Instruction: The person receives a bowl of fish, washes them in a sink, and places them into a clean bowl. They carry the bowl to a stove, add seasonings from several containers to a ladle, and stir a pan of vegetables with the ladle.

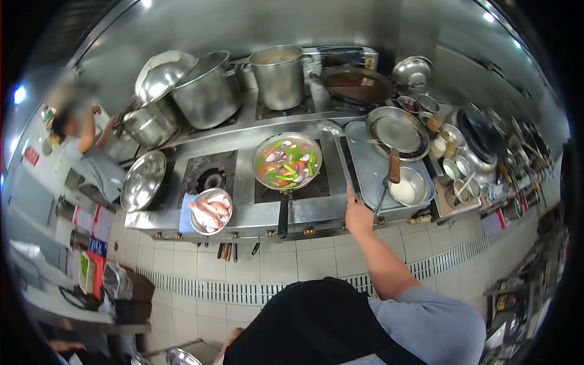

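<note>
My right hand (359, 217) is closed around the long handle of a metal ladle (342, 155), with one finger stretched along it. The ladle's head lies at the stove's back ledge, just right of the frying pan (258, 176). In that pan, sliced vegetables (286, 164) in green, red and purple sit in liquid on a burner, and its dark handle points toward me. Low in the view, beside the black apron, a bit of my left hand (235, 334) shows; its fingers are hidden. A metal bowl of raw reddish fish (210, 213) stands front left on a blue cloth (187, 214).
Large stockpots (277, 79) and a dark wok (356, 85) of brown liquid line the back. To the right, a tray (359, 143) holds a strainer (398, 134) and a pot of white contents (407, 187). Another person (91, 149) stands at far left.
</note>
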